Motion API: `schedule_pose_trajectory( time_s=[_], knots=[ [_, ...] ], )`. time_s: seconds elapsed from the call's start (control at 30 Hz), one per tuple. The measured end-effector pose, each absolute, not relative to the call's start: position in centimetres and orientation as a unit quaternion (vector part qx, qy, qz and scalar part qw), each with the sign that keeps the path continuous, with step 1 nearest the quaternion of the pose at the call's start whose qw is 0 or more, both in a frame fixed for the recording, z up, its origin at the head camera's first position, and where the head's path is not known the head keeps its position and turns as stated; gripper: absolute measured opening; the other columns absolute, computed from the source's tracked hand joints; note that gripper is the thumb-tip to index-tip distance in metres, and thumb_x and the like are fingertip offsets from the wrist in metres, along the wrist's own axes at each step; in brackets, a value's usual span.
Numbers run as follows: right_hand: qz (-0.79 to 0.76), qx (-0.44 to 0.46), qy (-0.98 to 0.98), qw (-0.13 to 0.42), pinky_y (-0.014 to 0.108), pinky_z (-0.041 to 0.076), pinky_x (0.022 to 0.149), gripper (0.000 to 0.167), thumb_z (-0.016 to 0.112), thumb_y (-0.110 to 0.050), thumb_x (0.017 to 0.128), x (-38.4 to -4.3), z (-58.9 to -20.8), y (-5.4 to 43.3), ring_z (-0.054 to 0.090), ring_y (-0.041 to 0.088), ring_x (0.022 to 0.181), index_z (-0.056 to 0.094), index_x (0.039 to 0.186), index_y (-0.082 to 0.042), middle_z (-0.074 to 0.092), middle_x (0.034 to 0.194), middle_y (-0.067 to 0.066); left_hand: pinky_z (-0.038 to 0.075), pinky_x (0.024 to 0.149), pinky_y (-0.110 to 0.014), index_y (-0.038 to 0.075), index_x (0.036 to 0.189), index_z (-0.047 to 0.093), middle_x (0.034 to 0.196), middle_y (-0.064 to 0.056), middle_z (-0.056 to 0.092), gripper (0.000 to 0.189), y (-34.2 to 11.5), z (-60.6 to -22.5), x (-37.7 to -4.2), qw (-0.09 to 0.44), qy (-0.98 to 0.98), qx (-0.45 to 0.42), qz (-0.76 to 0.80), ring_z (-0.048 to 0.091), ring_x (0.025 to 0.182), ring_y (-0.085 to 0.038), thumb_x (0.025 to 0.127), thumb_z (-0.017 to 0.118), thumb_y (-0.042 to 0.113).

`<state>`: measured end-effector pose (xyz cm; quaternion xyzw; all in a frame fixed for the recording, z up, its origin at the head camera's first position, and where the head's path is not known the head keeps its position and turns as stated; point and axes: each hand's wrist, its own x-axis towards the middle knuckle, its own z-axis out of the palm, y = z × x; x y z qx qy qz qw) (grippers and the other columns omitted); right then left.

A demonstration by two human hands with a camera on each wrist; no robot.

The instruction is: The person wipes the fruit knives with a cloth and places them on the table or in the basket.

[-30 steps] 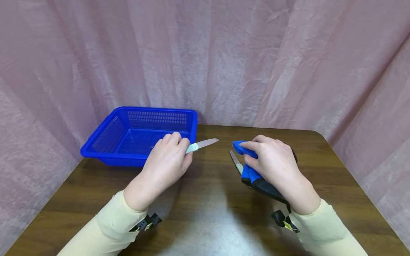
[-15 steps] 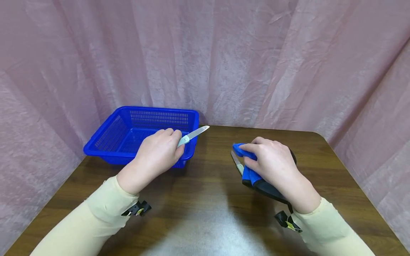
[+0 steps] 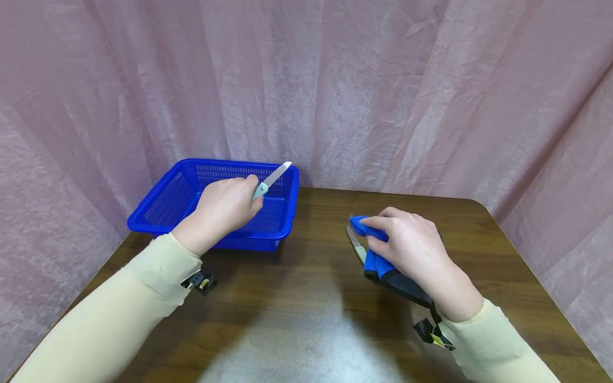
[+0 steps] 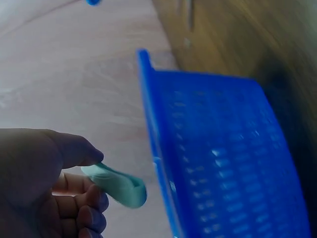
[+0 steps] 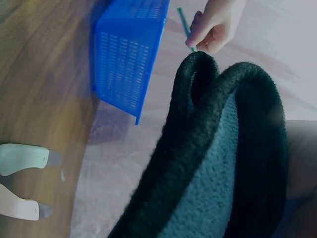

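In the head view my left hand grips a fruit knife by its mint-green handle, over the blue basket. Its blade points up and to the right. The left wrist view shows the knife handle between thumb and curled fingers, beside the basket wall. At the right, my right hand pinches a folded blue cloth with black edging, held above the table. Another knife lies left of the cloth, its lower end hidden. In the right wrist view the cloth hides most of that hand.
On the wooden table, the right wrist view shows a green-handled knife and a pale-handled knife side by side. A pink curtain hangs behind the table.
My left hand has carried the knife left and away from me, from beside the basket to over it, and the blade has tilted upward. My right hand and the cloth have barely moved.
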<state>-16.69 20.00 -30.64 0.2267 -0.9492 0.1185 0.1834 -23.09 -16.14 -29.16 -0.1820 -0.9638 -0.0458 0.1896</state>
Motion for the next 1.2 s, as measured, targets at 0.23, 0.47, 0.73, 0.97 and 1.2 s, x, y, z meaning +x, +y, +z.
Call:
schedule_pose_trajectory(
  time_s=[0.23, 0.47, 0.73, 0.97, 1.2],
  knots=[
    [0.126, 0.224, -0.951, 0.174, 0.049, 0.058, 0.075, 0.033, 0.079, -0.022, 0.097, -16.2, -30.8, 20.1, 0.075, 0.021, 0.095, 0.084, 0.129, -0.025, 0.077, 0.112, 0.000, 0.056, 0.059, -0.056, 0.006, 0.095, 0.064, 0.078, -0.010, 0.067, 0.020, -16.1, -30.1, -25.3, 0.094, -0.984, -0.148, -0.033, 0.064, 0.065, -0.030, 0.103, 0.067, 0.024],
    [0.123, 0.224, -0.951, 0.176, 0.047, 0.057, 0.072, 0.033, 0.080, -0.021, 0.096, -16.1, -30.8, 20.2, 0.075, 0.021, 0.092, 0.084, 0.129, -0.024, 0.077, 0.112, 0.000, 0.055, 0.063, -0.055, 0.011, 0.081, 0.061, 0.078, -0.009, 0.068, 0.027, -15.7, -30.8, -27.0, 0.046, -0.991, -0.122, -0.042, 0.066, 0.069, -0.030, 0.102, 0.066, 0.027],
    [0.108, 0.230, -0.951, 0.175, 0.048, 0.057, 0.072, 0.033, 0.080, -0.020, 0.096, -16.1, -31.2, 20.4, 0.075, 0.023, 0.092, 0.084, 0.129, -0.025, 0.077, 0.111, -0.001, 0.057, 0.063, -0.052, 0.014, 0.076, 0.066, 0.079, -0.006, 0.071, 0.031, -15.4, -32.2, -28.8, -0.011, -0.992, -0.118, -0.047, 0.066, 0.070, -0.028, 0.101, 0.066, 0.032],
    [0.107, 0.230, -0.953, 0.165, 0.046, 0.057, 0.069, 0.034, 0.082, -0.021, 0.095, -15.9, -31.7, 20.7, 0.074, 0.023, 0.091, 0.084, 0.129, -0.024, 0.077, 0.111, 0.000, 0.058, 0.071, -0.049, 0.012, 0.088, 0.071, 0.085, -0.006, 0.071, 0.035, -15.7, -35.1, -32.0, -0.086, -0.989, -0.109, -0.045, 0.066, 0.077, -0.026, 0.104, 0.066, 0.042],
    [0.105, 0.234, -0.951, 0.172, 0.045, 0.056, 0.068, 0.032, 0.082, -0.021, 0.094, -15.9, -32.1, 20.9, 0.074, 0.020, 0.087, 0.085, 0.126, -0.025, 0.076, 0.108, -0.002, 0.056, 0.074, -0.048, 0.007, 0.091, 0.069, 0.087, -0.009, 0.068, 0.031, -14.1, -32.5, -29.3, -0.106, -0.989, -0.100, -0.028, 0.063, 0.079, -0.028, 0.105, 0.067, 0.034]
  ],
)
